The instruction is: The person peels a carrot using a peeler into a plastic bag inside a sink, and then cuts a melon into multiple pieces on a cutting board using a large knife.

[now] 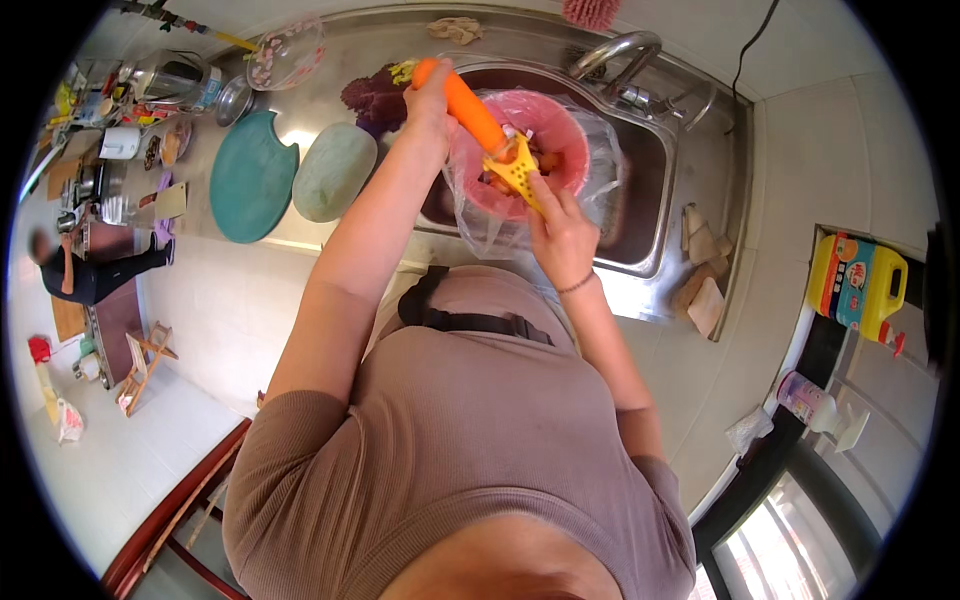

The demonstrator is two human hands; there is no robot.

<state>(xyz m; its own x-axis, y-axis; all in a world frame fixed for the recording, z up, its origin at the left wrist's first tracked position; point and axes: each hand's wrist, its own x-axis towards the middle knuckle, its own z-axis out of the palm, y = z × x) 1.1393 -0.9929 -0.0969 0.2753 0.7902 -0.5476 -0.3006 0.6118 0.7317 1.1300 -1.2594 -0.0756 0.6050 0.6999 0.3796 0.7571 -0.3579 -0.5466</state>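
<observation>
My left hand grips a large orange carrot by its upper end, tilted down to the right. In my right hand is a yellow vegetable peeler with holes in its flat body, its head against the carrot's lower end. Both are held over a pink bin lined with a clear plastic bag, with orange and reddish scraps inside. The bin stands in the steel sink. Left of my left hand lie dark purple leaves, partly hidden behind my wrist.
On the counter are a pale green winter melon, a teal cutting board, a cleaver and a clear bowl. A faucet arches behind the sink. Cloths lie at right. Another person stands far left.
</observation>
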